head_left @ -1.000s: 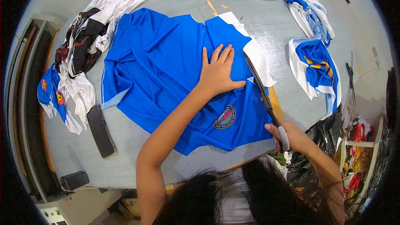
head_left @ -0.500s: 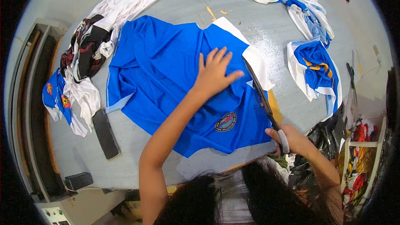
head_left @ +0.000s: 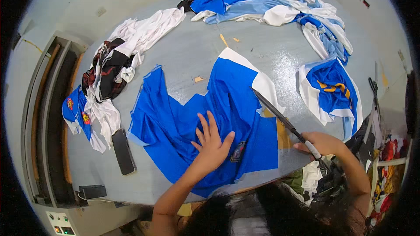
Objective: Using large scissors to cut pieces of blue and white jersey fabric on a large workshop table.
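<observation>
A bright blue piece of fabric (head_left: 258, 148) lies rumpled on the grey table, with a round dark emblem (head_left: 238, 152) near its lower right. A white margin (head_left: 264, 88) borders its upper right side. My left hand (head_left: 212, 148) rests on the fabric with fingers spread, left of the emblem. At the right edge of the fabric, my right hand (head_left: 323, 142) grips a pair of long dark scissors (head_left: 280, 114) by the pale-wrapped handle. Their blades point up and left, tips over the blue beside the white margin. Whether the blades are parted is hard to see.
White and dark garments (head_left: 111, 70) lie along the left, near a black phone (head_left: 124, 152). Blue and white cloth (head_left: 280, 13) covers the far edge. Another blue-white piece (head_left: 332, 89) sits at right, and a second pair of scissors (head_left: 374, 89) beyond it.
My left hand has moved toward me, and the fabric has shifted nearer and bunched up. The scissors, still in my right hand, have moved a little nearer, and their blades slant more to the left.
</observation>
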Demonstrator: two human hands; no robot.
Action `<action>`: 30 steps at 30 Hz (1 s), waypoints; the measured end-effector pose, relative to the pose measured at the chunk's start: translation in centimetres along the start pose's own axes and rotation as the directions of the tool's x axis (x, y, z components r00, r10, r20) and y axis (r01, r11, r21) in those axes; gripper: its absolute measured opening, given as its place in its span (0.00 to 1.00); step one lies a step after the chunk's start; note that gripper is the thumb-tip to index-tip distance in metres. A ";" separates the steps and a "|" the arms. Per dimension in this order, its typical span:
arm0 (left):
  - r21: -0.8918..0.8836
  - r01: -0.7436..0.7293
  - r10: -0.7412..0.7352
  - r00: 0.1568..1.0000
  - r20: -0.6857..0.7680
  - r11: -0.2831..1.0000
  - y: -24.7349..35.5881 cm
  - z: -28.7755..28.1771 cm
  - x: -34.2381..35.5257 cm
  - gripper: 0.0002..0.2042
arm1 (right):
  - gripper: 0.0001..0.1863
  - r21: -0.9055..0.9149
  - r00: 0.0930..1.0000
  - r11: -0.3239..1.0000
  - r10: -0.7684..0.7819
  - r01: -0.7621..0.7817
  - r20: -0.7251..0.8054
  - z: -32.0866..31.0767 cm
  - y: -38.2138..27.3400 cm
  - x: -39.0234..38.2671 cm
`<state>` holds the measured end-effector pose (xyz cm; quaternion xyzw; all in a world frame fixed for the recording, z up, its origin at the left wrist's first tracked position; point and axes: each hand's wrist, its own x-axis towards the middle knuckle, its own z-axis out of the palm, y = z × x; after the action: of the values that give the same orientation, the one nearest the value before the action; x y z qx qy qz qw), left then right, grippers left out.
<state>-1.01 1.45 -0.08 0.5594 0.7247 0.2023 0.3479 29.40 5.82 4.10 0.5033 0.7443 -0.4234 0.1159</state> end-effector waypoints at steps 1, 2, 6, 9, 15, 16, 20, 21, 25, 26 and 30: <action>0.002 0.006 -0.006 1.000 -0.014 1.000 0.2 -0.7 0.5 0.39 | 0.26 0.017 0.996 0.999 0.039 -0.041 0.082 -0.5 -0.1 0.0; 0.172 -0.117 0.126 0.991 -0.041 0.978 0.5 -1.4 1.4 0.34 | 0.26 0.008 0.996 0.999 0.030 -0.031 0.088 -0.8 -0.3 0.0; 0.408 -0.525 0.606 0.790 -0.092 0.747 2.1 -0.5 9.9 0.23 | 0.28 0.019 0.987 0.996 0.081 -0.084 0.137 -1.9 -1.0 0.0; 0.144 -0.691 0.700 0.714 -0.016 0.708 0.7 1.0 16.0 0.22 | 0.30 0.005 0.985 0.997 0.072 -0.074 0.159 -2.2 -1.2 0.6; 0.175 -0.664 0.658 0.747 0.095 0.727 -0.2 1.0 16.7 0.25 | 0.30 0.105 0.972 0.991 0.052 -0.077 0.228 -2.4 0.3 1.3; 0.170 -0.665 0.659 0.745 0.101 0.727 -0.4 0.7 16.5 0.25 | 0.32 0.167 0.954 0.980 0.052 -0.106 0.296 -2.5 0.9 1.6; 0.338 -0.691 0.685 0.711 0.160 0.639 -0.6 0.1 16.0 0.37 | 0.36 0.212 0.935 0.970 0.038 -0.118 0.351 -2.2 -0.2 2.1; 0.347 -0.674 0.669 0.727 0.154 0.652 -0.5 0.2 16.1 0.40 | 0.36 0.187 0.944 0.978 0.024 -0.091 0.330 -2.1 -0.8 2.1; 0.371 -0.656 0.659 0.739 0.139 0.657 -0.8 0.1 16.2 0.43 | 0.36 0.191 0.950 0.971 0.083 -0.145 0.300 -0.4 -3.4 2.7; 0.365 -0.659 0.659 0.738 0.143 0.658 -0.9 0.1 16.2 0.43 | 0.36 0.243 0.956 0.958 0.078 -0.150 0.283 0.1 -3.9 2.8; 0.358 -0.650 0.661 0.742 0.113 0.670 -1.0 0.4 16.4 0.46 | 0.35 0.297 0.960 0.934 0.125 -0.200 0.252 1.4 -5.0 3.2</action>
<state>-3.49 16.75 -5.58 0.8347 0.5046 0.1788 0.1290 23.32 6.20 3.87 0.5232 0.6030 -0.5825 0.1527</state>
